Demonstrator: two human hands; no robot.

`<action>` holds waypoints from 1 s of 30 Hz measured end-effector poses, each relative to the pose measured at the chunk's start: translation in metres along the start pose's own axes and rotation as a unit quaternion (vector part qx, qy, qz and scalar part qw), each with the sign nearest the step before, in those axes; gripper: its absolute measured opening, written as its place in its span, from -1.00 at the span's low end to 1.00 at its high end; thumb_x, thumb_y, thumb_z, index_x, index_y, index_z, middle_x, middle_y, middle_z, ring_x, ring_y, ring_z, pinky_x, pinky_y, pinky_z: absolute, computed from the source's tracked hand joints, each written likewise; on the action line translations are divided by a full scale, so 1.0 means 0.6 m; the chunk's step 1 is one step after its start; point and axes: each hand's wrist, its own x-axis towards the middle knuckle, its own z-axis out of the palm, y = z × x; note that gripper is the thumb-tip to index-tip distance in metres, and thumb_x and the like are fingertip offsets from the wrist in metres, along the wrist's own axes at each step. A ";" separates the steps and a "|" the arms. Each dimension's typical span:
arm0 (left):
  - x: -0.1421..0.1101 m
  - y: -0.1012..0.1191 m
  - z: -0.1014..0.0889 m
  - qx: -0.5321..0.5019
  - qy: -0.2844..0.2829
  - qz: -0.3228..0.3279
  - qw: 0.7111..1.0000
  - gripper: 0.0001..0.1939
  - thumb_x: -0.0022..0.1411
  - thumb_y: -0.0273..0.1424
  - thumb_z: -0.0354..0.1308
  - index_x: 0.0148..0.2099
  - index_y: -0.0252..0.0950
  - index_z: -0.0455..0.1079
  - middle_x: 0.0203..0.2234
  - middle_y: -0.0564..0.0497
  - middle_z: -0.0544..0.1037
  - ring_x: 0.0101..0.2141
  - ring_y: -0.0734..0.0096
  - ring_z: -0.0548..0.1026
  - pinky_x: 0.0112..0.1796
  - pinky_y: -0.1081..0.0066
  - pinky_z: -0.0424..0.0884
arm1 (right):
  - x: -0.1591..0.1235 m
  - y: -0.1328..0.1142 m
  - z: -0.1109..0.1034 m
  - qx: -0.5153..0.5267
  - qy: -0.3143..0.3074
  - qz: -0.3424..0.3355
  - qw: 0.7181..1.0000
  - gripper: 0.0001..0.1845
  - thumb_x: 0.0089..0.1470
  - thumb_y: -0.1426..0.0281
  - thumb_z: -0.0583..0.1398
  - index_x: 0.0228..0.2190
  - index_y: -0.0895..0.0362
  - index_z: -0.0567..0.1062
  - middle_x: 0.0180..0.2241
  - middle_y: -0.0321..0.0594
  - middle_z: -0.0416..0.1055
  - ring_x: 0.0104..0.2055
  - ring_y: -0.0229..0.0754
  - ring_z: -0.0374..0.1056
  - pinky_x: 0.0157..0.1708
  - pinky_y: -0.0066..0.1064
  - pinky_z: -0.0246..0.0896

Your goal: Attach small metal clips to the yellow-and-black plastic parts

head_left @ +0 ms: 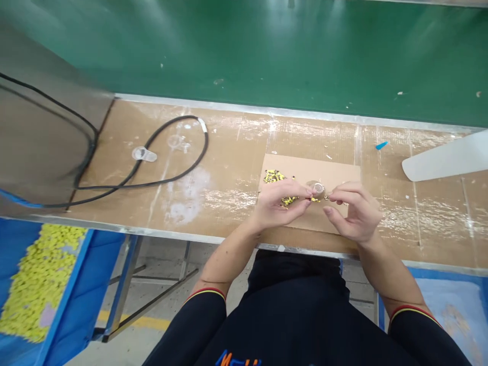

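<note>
My left hand (284, 203) is over the cardboard sheet, with thumb and forefinger pinched together on something too small to make out. Just beyond those fingertips stands a small clear round container (317, 188). On its right side my right hand (354, 209) has its fingers bent, the thumb apart from the forefinger; a tiny piece shows by the forefinger's tip. Small yellow and black pieces (273, 176) lie in a heap on the cardboard sheet (324, 163), and more of them (288, 201) are partly hidden by my left hand.
A black cable (171, 179) loops over the left of the bench, beside a clear plastic piece (145, 154). To the right are a blue tip (381, 145) and a white cylindrical object (446, 156). A blue bin (72, 295) of yellow pieces (41, 279) stands below left.
</note>
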 end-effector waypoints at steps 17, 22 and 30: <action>-0.017 0.001 0.018 -0.014 -0.020 0.029 0.999 -0.46 0.19 -0.69 0.36 0.15 -0.19 0.46 -0.16 0.02 0.74 -0.11 0.39 0.73 -0.10 0.48 0.71 | 0.010 -0.012 0.009 0.010 0.014 -0.028 0.999 -0.78 0.07 0.61 0.34 -0.26 0.08 0.58 -0.41 -0.29 0.53 -0.41 -0.23 0.45 -0.45 -0.35 0.35; -0.009 0.010 0.019 -0.004 -0.024 0.050 0.998 -0.56 0.22 -0.67 0.35 0.09 -0.22 0.47 -0.25 -0.01 0.74 -0.13 0.33 0.74 -0.12 0.44 0.74 | 0.012 -0.015 0.006 0.019 -0.001 -0.025 1.000 -0.78 0.06 0.60 0.34 -0.27 0.07 0.56 -0.42 -0.29 0.53 -0.43 -0.23 0.44 -0.47 -0.35 0.35; 0.000 0.027 0.023 0.038 0.002 0.100 0.994 -0.73 0.23 -0.60 0.37 -0.10 -0.18 0.46 -0.38 0.12 0.70 -0.23 0.35 0.75 -0.26 0.49 0.75 | 0.011 -0.026 0.006 0.017 0.011 -0.052 0.998 -0.80 0.08 0.59 0.33 -0.28 0.07 0.57 -0.45 -0.31 0.51 -0.48 -0.25 0.40 -0.51 -0.36 0.34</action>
